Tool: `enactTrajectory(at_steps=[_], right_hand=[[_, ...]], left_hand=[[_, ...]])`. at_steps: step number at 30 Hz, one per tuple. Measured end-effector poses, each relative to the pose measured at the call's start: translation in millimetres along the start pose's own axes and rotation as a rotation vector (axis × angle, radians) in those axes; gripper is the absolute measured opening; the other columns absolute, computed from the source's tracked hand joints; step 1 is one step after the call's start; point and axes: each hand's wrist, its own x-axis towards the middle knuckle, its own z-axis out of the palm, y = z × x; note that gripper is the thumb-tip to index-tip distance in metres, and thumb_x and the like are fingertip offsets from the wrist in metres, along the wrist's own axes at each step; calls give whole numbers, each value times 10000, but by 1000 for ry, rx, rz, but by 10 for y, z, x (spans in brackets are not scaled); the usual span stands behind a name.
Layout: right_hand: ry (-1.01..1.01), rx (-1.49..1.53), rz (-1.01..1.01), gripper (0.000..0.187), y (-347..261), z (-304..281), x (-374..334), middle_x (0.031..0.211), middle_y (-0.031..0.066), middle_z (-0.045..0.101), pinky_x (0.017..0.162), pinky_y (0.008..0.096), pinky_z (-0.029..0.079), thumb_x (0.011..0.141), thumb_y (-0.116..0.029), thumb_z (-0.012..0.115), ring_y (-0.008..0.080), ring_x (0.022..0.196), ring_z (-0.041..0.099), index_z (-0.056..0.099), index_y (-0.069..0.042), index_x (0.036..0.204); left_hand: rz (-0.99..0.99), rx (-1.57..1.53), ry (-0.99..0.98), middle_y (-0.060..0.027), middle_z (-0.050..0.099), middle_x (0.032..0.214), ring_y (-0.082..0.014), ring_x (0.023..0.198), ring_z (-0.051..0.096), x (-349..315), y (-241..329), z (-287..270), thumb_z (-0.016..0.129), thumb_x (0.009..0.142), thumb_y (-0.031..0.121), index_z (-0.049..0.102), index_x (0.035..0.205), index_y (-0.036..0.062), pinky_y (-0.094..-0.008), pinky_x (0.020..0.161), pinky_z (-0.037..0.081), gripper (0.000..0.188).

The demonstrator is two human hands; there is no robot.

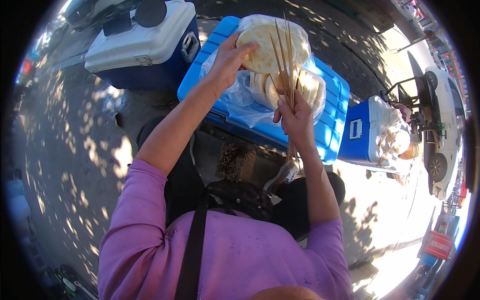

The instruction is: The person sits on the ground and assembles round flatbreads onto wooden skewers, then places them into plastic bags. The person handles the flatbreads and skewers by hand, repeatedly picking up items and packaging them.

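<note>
My left hand (228, 62) is closed on the edge of a round, pale flatbread (261, 56), thumb on top and fingers underneath. My right hand (296, 119) grips a bundle of thin wooden skewers (285, 62), whose upper ends fan out in front of the bread. Whether any skewer touches or pierces the bread I cannot tell. Below the flatbread, more flatbreads stand on edge in a clear plastic bag (240, 107). The bag rests on a blue ridged lid (336, 112) of a large box.
A white-lidded blue cooler (145, 52) stands at the left, with dark round and square things on top. Another blue cooler (362, 127) with bags on it is at the right. Between my legs sits a cardboard box of skewers (236, 162). A white vehicle (445, 125) is farther right.
</note>
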Motion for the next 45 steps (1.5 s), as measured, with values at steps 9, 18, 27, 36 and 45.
enactTrajectory(at_steps=[9, 18, 27, 36, 45], right_hand=[[12, -104, -28, 242, 0, 41, -8, 589, 12, 528, 459, 231, 349, 932, -130, 495, 60, 488, 440, 552, -7, 1132], [41, -86, -52, 216, 68, 50, 34, 578, 6, 502, 476, 247, 350, 934, -149, 493, 64, 504, 439, 562, -8, 1082], [51, -63, -88, 216, 0, 114, 110, 586, 15, 520, 441, 222, 336, 959, -188, 474, 52, 474, 419, 549, -8, 1051], [55, -117, 6, 218, 6, -35, -45, 614, 8, 518, 443, 221, 350, 954, -194, 493, 50, 490, 432, 560, -10, 1050], [80, -65, 16, 135, -72, -79, -193, 643, -10, 502, 464, 210, 346, 909, -139, 561, 44, 527, 440, 536, -33, 989]], left_hand=[[37, -52, 33, -72, 620, 1049, -172, 922, 638, 10, 17, -59, 620, 879, 212, 526, 1209, 63, -335, 703, 561, 374], [-34, -19, -11, -63, 627, 1043, -156, 907, 638, -118, -27, 82, 611, 891, 230, 527, 1211, 48, -316, 711, 552, 377], [-25, -30, -59, -61, 625, 1057, -156, 898, 646, -122, -52, 117, 626, 876, 231, 517, 1229, 53, -313, 705, 552, 410], [41, -86, 168, -104, 627, 1033, -217, 915, 654, 221, 121, -375, 731, 777, 249, 543, 1163, 43, -383, 750, 569, 476], [70, -114, 161, -98, 628, 1017, -219, 918, 648, 310, 117, -497, 738, 769, 236, 554, 1164, 57, -378, 714, 565, 471]])
